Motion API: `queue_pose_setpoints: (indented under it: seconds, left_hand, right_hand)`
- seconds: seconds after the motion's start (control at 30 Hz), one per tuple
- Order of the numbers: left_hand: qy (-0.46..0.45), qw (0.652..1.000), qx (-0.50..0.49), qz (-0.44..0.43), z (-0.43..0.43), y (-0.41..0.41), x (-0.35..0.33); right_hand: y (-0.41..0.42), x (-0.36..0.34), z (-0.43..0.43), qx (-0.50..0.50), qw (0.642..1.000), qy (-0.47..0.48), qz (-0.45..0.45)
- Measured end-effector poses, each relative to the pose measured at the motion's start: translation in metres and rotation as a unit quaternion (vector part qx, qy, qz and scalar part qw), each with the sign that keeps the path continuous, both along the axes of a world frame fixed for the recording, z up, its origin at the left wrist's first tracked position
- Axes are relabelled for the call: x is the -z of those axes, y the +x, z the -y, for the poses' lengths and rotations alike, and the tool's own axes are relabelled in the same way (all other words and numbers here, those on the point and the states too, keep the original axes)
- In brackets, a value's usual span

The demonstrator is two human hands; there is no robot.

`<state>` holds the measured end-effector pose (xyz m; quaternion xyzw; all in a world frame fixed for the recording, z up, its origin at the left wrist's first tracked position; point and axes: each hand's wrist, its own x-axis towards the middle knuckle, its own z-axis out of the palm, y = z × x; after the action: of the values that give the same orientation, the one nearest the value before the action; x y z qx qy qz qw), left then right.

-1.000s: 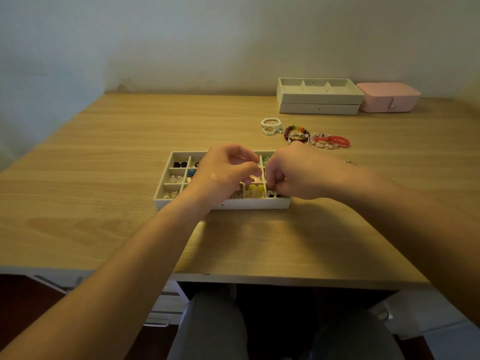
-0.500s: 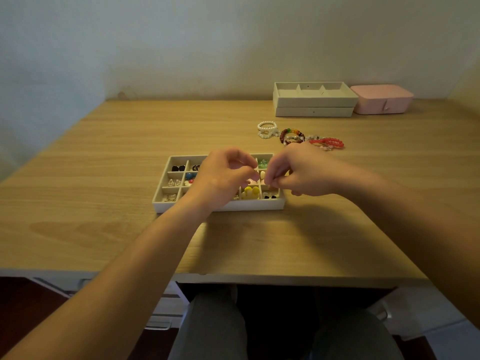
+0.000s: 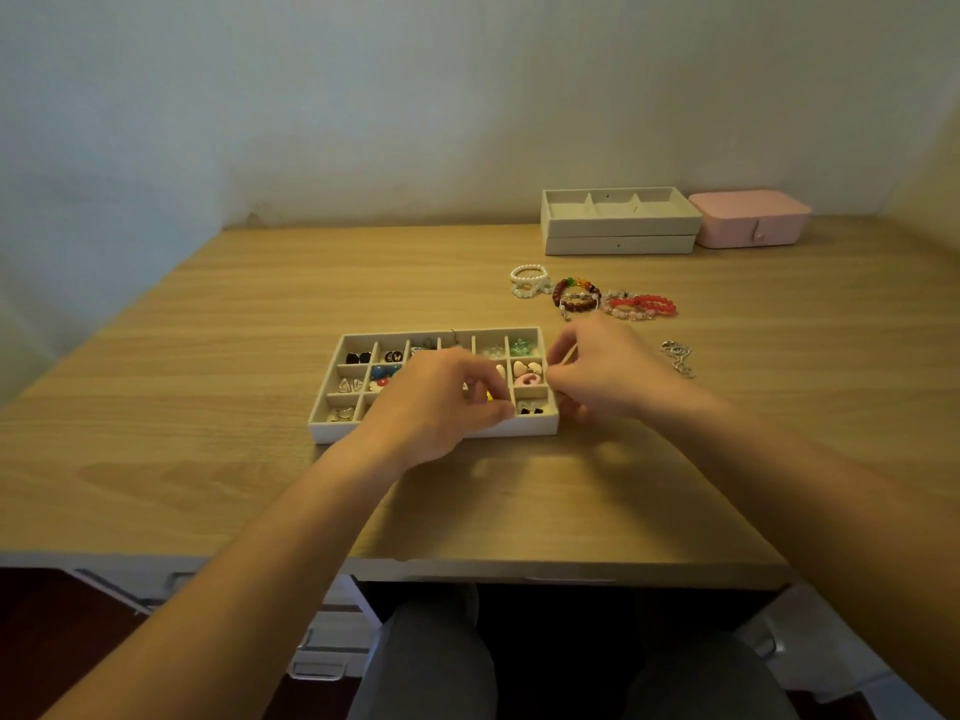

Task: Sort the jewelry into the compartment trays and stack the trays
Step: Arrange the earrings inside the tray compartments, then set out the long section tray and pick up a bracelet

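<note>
A white compartment tray lies in the middle of the wooden table, and several of its cells hold small earrings. My left hand hovers over the tray's front middle, hiding some cells. Its curled fingertips meet near the yellow pieces and seem to pinch a tiny item. My right hand sits at the tray's right edge. A thin pale sliver shows between its thumb and forefinger. Beyond the tray lie a pearl bracelet, a dark multicoloured bead bracelet, a red bead bracelet and a silver chain.
Two more white trays are stacked at the back right by the wall, with a shut pink box beside them. The table's front edge runs just above my knees. A drawer unit stands under the table on the left.
My hands, pinched together over the tray a moment ago, have parted. The left one dropped toward the front cells and the right one drew back to the tray's right edge.
</note>
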<state>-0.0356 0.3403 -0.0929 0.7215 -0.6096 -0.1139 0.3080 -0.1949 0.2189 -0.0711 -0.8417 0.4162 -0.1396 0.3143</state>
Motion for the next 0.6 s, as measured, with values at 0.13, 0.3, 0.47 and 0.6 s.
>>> queue_pose_setpoints:
  seconds: [0.13, 0.3, 0.47, 0.6]
  left_hand:
    - [0.026, 0.998, 0.000, 0.060, -0.007, -0.002, -0.006]
    - [0.041, 0.989, -0.081, 0.121, -0.013, 0.012, -0.009]
    - [0.078, 0.974, -0.163, 0.138, -0.010, 0.031, -0.012]
    - [0.112, 0.970, -0.161, 0.141, 0.012, 0.034, -0.024]
  right_hand:
    - [0.011, 0.004, -0.002, 0.037, 0.996, 0.065, 0.038]
    - [0.037, 0.008, -0.004, 0.058, 0.988, 0.122, 0.076]
    - [0.071, 0.007, -0.006, 0.056, 0.989, 0.108, 0.079]
    - [0.078, 0.000, -0.002, 0.020, 1.000, 0.000, 0.013]
